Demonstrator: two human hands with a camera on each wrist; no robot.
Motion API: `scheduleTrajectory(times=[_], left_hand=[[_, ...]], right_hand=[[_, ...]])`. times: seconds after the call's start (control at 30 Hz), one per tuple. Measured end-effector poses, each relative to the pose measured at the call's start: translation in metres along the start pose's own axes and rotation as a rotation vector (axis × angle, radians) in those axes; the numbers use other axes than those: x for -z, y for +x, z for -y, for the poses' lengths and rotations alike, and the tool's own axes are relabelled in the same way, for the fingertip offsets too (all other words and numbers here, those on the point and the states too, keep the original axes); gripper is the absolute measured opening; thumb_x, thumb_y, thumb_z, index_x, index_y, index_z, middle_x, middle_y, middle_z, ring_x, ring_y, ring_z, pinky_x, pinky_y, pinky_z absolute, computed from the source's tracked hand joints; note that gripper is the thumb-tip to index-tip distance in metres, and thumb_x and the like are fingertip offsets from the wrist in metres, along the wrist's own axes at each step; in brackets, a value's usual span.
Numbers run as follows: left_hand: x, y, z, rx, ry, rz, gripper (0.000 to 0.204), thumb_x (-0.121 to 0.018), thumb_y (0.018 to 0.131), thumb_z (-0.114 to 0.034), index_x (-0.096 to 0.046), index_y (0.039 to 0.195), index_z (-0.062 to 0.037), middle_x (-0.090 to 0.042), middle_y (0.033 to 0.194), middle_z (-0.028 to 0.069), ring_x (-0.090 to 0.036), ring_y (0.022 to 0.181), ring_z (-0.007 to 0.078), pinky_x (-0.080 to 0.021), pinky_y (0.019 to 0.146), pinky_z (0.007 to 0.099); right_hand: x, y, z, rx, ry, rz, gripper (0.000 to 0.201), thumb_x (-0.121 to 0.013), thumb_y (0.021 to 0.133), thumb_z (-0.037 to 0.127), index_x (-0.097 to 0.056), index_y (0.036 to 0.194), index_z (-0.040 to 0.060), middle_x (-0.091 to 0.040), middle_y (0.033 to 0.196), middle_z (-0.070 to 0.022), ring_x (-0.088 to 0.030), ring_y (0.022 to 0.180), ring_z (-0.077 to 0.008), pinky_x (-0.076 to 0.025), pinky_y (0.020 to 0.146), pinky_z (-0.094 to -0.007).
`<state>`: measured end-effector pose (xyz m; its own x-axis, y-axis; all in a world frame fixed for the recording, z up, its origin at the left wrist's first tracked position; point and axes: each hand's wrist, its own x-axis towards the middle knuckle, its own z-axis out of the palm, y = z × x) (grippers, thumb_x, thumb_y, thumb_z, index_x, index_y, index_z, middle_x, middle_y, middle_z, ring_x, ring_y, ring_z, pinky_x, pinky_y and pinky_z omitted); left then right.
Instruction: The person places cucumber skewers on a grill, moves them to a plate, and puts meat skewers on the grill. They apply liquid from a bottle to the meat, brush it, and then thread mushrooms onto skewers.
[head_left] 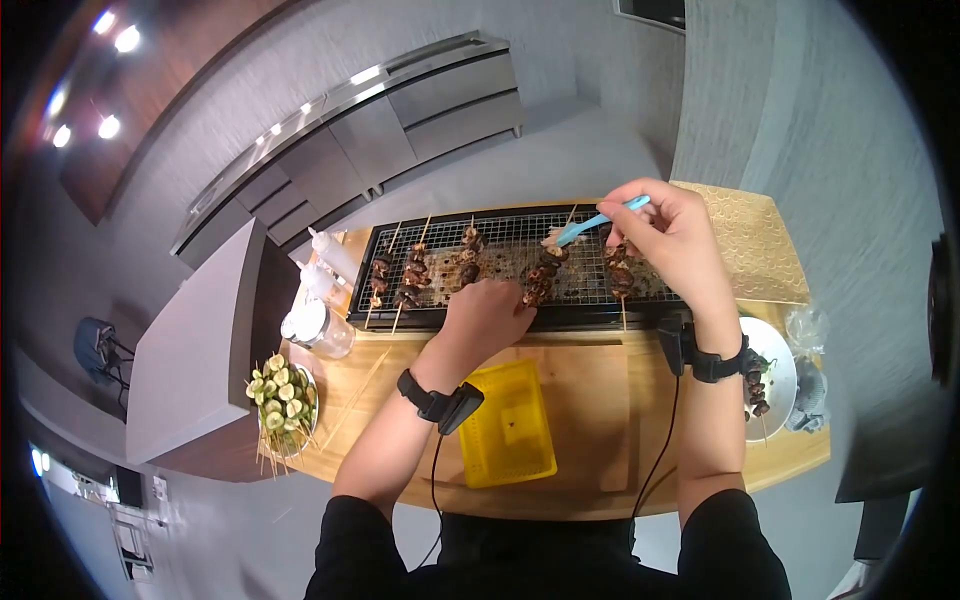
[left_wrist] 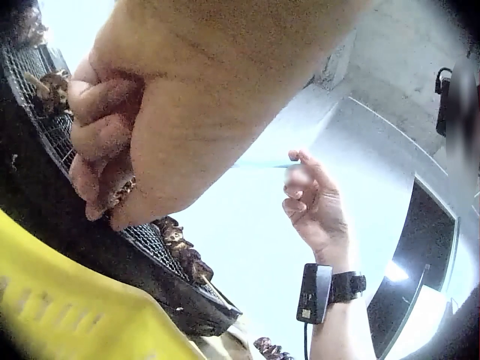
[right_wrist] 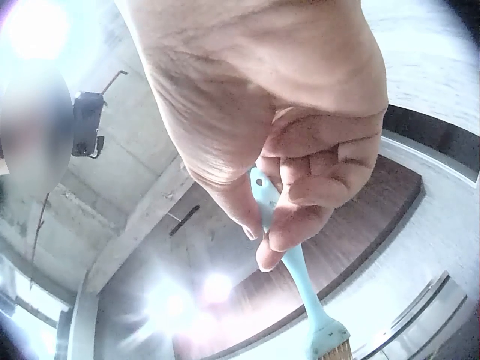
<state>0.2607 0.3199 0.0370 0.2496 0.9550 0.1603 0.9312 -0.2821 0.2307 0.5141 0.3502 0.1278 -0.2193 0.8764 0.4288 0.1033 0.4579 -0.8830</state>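
Where the right hand pinches it near the top of the handle, the brush slants down to the left, its pale bristles touching a skewer on the grill.

Brush: blue, slim; likely light and stiff in the handle, soft at the bristles; possibly greasy near the tip, so the upper handle is the sensible hold.

Skewer: dark chunks of meat on a thin wooden stick, lying across the wire mesh. Likely light, the stick brittle, the pieces slick and hot; best taken at the bare near end, where the left hand curls its fingers round it at the front rim.

Other skewers: several more on the mesh, to the left and right.

Desk: light wood, carrying the grill, a yellow tray nearest the person, squeeze bottles and a jar on the left, a plate of cucumber skewers at the left edge, a white plate with more meat on the right, and a gold mat behind.

Room: grey floor and steel drawers.
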Motion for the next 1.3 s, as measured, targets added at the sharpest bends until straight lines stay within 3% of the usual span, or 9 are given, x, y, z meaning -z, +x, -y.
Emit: scheduleTrajectory(times=[0.07, 0.27, 0.47, 0.57, 0.73, 0.97, 1.3], left_hand=[[0.000, 0.004, 0.000, -0.005, 0.000, 0.069, 0.029, -0.070, 0.090, -0.033, -0.071, 0.082, -0.0052, -0.071, 0.078, 0.0141, -0.070, 0.080, 0.0366, -0.055, 0.070, 0.0469], [-0.002, 0.014, 0.006, -0.074, -0.145, 0.017, 0.026, -0.072, 0.088, -0.026, -0.070, 0.082, -0.0015, -0.070, 0.072, 0.0157, -0.069, 0.070, 0.0365, -0.054, 0.065, 0.0448], [0.011, 0.018, 0.001, 0.099, -0.370, 0.067, 0.029, -0.072, 0.090, -0.025, -0.069, 0.077, -0.0001, -0.067, 0.063, 0.0105, -0.066, 0.059, 0.0267, -0.052, 0.062, 0.0394], [0.006, 0.021, 0.004, 0.087, -0.423, 0.067, 0.031, -0.071, 0.092, -0.027, -0.070, 0.076, 0.0001, -0.068, 0.063, 0.0088, -0.067, 0.059, 0.0231, -0.052, 0.061, 0.0376], [0.002, 0.023, -0.005, 0.141, -0.424, 0.171, 0.036, -0.069, 0.094, -0.032, -0.072, 0.076, -0.0002, -0.068, 0.061, 0.0077, -0.068, 0.058, 0.0215, -0.053, 0.061, 0.0357], [-0.009, 0.023, -0.008, 0.114, -0.327, 0.184, 0.038, -0.067, 0.096, -0.035, -0.075, 0.077, -0.0032, -0.070, 0.061, 0.0071, -0.069, 0.057, 0.0217, -0.054, 0.060, 0.0356], [-0.001, 0.018, -0.012, 0.135, -0.364, 0.209, 0.037, -0.067, 0.096, -0.035, -0.076, 0.077, -0.0046, -0.071, 0.062, 0.0054, -0.070, 0.058, 0.0195, -0.055, 0.061, 0.0348]], right_hand=[[0.001, 0.001, -0.003, 0.009, -0.015, -0.001, 0.009, -0.072, 0.096, 0.010, -0.074, 0.098, 0.0015, -0.058, 0.060, 0.0050, -0.047, 0.056, 0.0010, -0.033, 0.052, -0.0200], [0.006, 0.002, -0.005, 0.016, -0.005, -0.020, 0.009, -0.072, 0.096, 0.010, -0.074, 0.097, 0.0016, -0.061, 0.062, 0.0040, -0.047, 0.056, 0.0007, -0.034, 0.052, -0.0205], [0.008, 0.003, -0.007, 0.022, -0.017, -0.007, 0.009, -0.072, 0.096, 0.011, -0.075, 0.097, 0.0029, -0.067, 0.065, 0.0025, -0.048, 0.055, 0.0006, -0.035, 0.051, -0.0210], [0.009, 0.003, -0.010, 0.007, -0.035, 0.014, 0.009, -0.071, 0.096, 0.012, -0.075, 0.096, 0.0031, -0.068, 0.067, 0.0021, -0.048, 0.055, 0.0003, -0.037, 0.051, -0.0210], [0.010, 0.003, -0.012, -0.046, -0.101, 0.108, 0.010, -0.071, 0.096, 0.012, -0.074, 0.097, 0.0026, -0.069, 0.068, 0.0008, -0.051, 0.055, -0.0009, -0.040, 0.052, -0.0212], [0.001, 0.005, -0.027, -0.108, -0.037, 0.256, 0.011, -0.071, 0.096, 0.012, -0.074, 0.097, 0.0022, -0.071, 0.069, -0.0006, -0.055, 0.057, -0.0015, -0.040, 0.052, -0.0213], [-0.002, 0.008, -0.030, -0.127, -0.085, 0.185, 0.010, -0.072, 0.095, 0.012, -0.075, 0.097, 0.0019, -0.070, 0.067, -0.0016, -0.054, 0.055, -0.0027, -0.041, 0.053, -0.0219]])
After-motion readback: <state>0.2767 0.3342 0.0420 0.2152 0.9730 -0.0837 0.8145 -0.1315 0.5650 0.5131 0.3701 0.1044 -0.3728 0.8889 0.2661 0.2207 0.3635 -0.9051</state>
